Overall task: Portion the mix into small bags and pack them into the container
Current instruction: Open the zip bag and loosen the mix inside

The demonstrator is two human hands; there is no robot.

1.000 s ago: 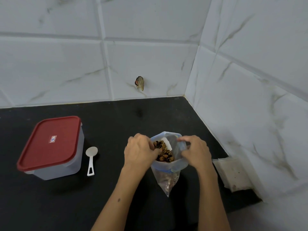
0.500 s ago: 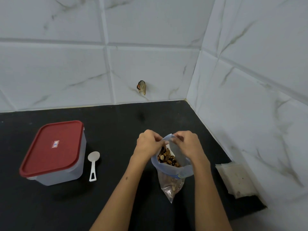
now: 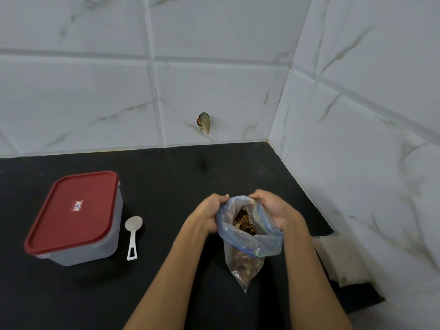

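While both forearms reach in from the lower edge, we note the left hand [image 3: 208, 215] and the right hand [image 3: 273, 210] curled at the mouth of the clear bag [image 3: 247, 239], each pinching its blue-tinted rim from its own side. Knuckles face up; the fingertips of both hands nearly meet at the far side of the opening. The bag is near the middle of the black surface [image 3: 166, 182], its rim folded outward. We cannot tell whether its bottom corner touches the surface. Its long axis runs toward us: mouth away from us, pointed corner nearest us. The brown mix [image 3: 244, 223] shows through the opening and the lower wall.

Open surface lies behind the hands up to the tiled wall [image 3: 95, 91]. To the right, the side wall stands near, with a pale packet [image 3: 340, 260] at its foot. To the left, well apart, a white spoon [image 3: 133, 236] lies bowl away from us, just beside the container [image 3: 95, 239], whose red lid [image 3: 71, 213] is on.
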